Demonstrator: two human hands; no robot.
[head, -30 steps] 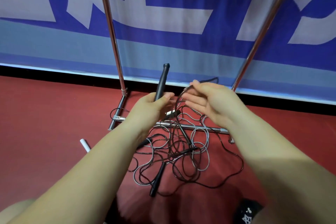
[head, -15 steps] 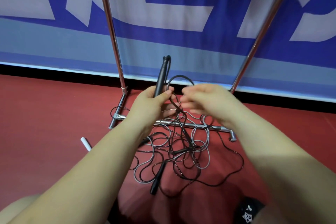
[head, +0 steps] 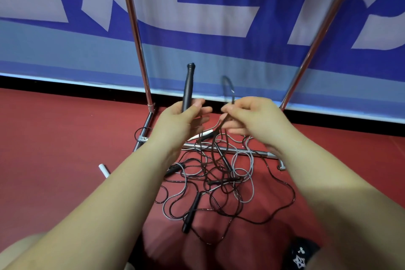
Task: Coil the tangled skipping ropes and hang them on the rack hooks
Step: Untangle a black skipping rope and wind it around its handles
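Left hand (head: pixel 178 119) grips handle (head: pixel 188 85); right hand (head: pixel 252 116) seemingly pinches rope (head: pixel 228 87)

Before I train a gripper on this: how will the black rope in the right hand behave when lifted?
Probably floppy: the black rope arcs limply above the right hand. Likely to snag, since it runs down into the tangled pile. Its loose handle may drag and swing.

Head view looks down, close (slightly forward), at the floor (head: pixel 54 149).
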